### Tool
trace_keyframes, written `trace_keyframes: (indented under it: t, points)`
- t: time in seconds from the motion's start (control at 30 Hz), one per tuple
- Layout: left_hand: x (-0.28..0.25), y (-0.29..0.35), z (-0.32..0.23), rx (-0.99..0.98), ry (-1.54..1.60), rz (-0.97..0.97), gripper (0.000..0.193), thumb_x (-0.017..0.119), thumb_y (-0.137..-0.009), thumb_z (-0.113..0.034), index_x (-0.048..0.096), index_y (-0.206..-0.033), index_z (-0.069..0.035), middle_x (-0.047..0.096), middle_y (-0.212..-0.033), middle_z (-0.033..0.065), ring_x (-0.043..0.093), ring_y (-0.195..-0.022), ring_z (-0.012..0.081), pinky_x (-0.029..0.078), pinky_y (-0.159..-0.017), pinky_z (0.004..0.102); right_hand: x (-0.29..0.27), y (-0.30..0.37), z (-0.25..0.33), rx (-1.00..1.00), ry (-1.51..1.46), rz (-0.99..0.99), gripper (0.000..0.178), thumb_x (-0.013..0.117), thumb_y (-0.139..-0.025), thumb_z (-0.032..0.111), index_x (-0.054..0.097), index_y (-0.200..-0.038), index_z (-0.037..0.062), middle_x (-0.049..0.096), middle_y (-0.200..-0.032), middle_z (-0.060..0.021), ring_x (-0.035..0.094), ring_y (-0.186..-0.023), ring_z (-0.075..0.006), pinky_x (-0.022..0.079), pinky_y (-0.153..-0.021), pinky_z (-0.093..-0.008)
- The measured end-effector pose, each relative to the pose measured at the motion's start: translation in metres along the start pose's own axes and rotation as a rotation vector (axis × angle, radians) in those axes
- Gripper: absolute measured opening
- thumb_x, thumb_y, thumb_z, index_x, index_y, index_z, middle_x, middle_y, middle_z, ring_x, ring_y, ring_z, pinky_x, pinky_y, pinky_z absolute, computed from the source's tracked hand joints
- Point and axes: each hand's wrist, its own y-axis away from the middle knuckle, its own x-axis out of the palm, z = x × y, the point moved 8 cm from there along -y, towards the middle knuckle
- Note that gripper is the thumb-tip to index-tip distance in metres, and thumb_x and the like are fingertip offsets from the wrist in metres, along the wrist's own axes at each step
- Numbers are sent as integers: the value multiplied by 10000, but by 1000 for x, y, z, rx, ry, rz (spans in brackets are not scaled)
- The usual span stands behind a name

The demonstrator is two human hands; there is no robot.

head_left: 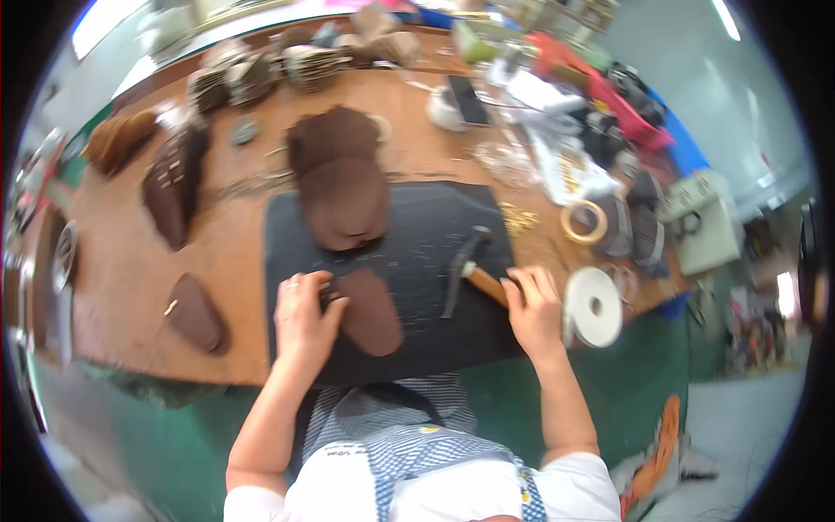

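Observation:
My left hand [300, 317] is closed at the left side of a brown leather piece [372, 315] lying on a black mat [417, 344]. A small dark thing [326, 296] shows between its thumb and fingers; blur hides its kind. My right hand [535, 313], at the mat's right edge, grips the end of the wooden handle of a hammer [487, 284]. The dark head of the hammer points left over the mat. Beyond my left hand lies a stack of dark brown leather pieces [344, 196], overlapping the mat's far edge.
Beside my right hand lies a white tape roll [594, 306]; farther off are a tan tape ring [584, 223] and small gold-coloured parts [519, 219]. A brown piece with a gold fitting [197, 315] rests at left. Bundles [309, 68] line the far edge.

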Motion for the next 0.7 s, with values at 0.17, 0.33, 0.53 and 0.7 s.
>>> trace_keyframes:
  t: [0.17, 0.33, 0.53, 0.7]
  points:
    - [7, -14, 0, -64, -67, 155, 304, 797, -760, -109, 593, -961, -7, 596, -951, 125, 548, -914, 314, 467, -829, 423, 7, -40, -102, 164, 12, -35, 55, 646, -896, 52, 673, -923, 13, 662, -870, -145, 671, -801, -319, 521, -701, -400]
    - [12, -9, -3, -155, 25, 153, 275, 777, -785, -89, 583, -952, 13, 620, -920, 161, 594, -910, 334, 479, -833, 432, 33, -60, -130, 282, -129, 109, 73, 731, -813, 81, 706, -854, 27, 681, -867, -141, 682, -773, -284, 541, -724, -387]
    - [7, -8, 10, -201, 162, 278, 170, 744, -818, -63, 642, -909, 38, 623, -841, 89, 588, -759, 211, 481, -704, 331, 44, -70, -117, 191, -102, 140, 107, 760, -792, 76, 713, -871, 22, 676, -849, -138, 678, -749, -269, 541, -711, -384]
    - [-91, 6, 72, -604, 442, 107, 113, 734, -814, -14, 661, -890, 26, 543, -679, -59, 499, -637, 70, 426, -611, 246, 44, -70, -106, 74, -115, 147, 95, 734, -811, 52, 701, -894, 20, 658, -872, -131, 666, -763, -288, 525, -705, -385]
